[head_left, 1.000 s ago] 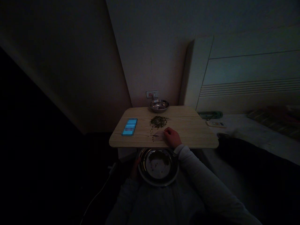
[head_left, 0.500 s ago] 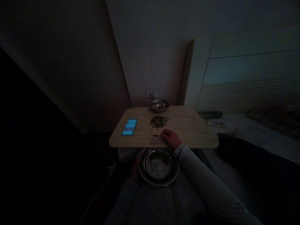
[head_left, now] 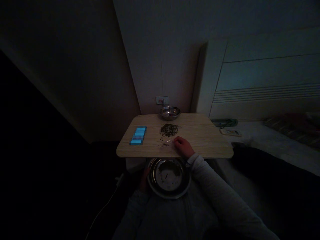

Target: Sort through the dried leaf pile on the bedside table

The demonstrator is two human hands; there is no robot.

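The room is dim. My right hand point(head_left: 183, 146) rests on a small wooden table point(head_left: 205, 140), fingers curled and pointing left toward a few scattered dark bits point(head_left: 165, 144) just below a pile of small dark grains point(head_left: 169, 129). What its fingertips hold, if anything, is too small to see. My left hand point(head_left: 144, 178) grips the left rim of a large steel bowl point(head_left: 169, 179) held below the table's near edge; the bowl has some dark grains in it.
A smaller steel bowl point(head_left: 169, 112) stands at the table's far edge before a wall socket point(head_left: 162, 100). A lit blue phone point(head_left: 138, 135) lies at the table's left. A bed point(head_left: 270, 146) with small items on it lies to the right. A cable point(head_left: 105, 206) runs over the dark floor.
My right hand shifted slightly back and forth over the scattered bits beside the pile. The bowl and my left hand stayed put.
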